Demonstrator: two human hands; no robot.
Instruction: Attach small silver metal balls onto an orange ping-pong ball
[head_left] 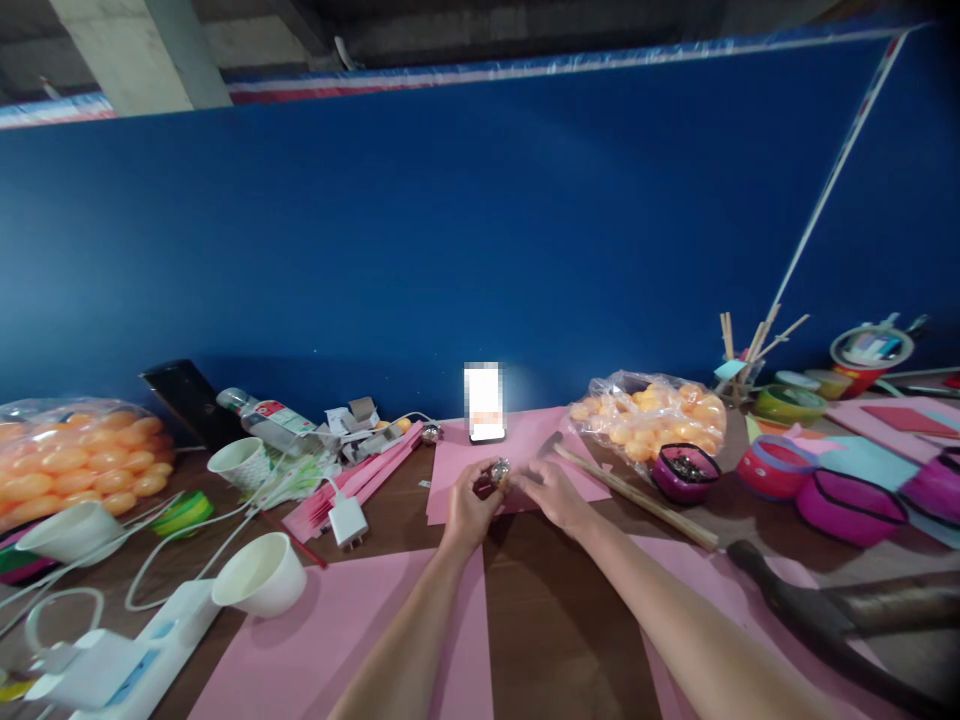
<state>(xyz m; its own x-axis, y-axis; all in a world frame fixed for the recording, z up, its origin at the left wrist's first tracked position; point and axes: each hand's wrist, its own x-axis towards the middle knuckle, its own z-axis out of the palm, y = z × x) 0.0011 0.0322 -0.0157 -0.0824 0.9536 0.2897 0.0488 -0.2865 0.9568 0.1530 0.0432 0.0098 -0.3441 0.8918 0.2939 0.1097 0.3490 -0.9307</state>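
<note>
My left hand (pixel 469 500) grips a small shiny silver ball (pixel 500 469) between thumb and fingers, above the near edge of a pink sheet (pixel 450 490). My right hand (pixel 553 492) comes in from the right with its fingers pinched together beside the ball's lower right side. Whatever sits between those right fingertips is too small to make out. Just beyond my hands a phone (pixel 487 434) stands upright, its screen blurred. A similar silver ball (pixel 431 433) lies to the left, by a stack of folded pink paper strips (pixel 382 468).
On the right lie a hammer (pixel 645 500), a bag of orange balls (pixel 667 415), a purple bowl (pixel 686 472) of small dark bits and a larger claw hammer (pixel 795 600). Paper cups (pixel 262 578), cables, a power strip (pixel 161 650) and a bottle (pixel 274 422) crowd the left.
</note>
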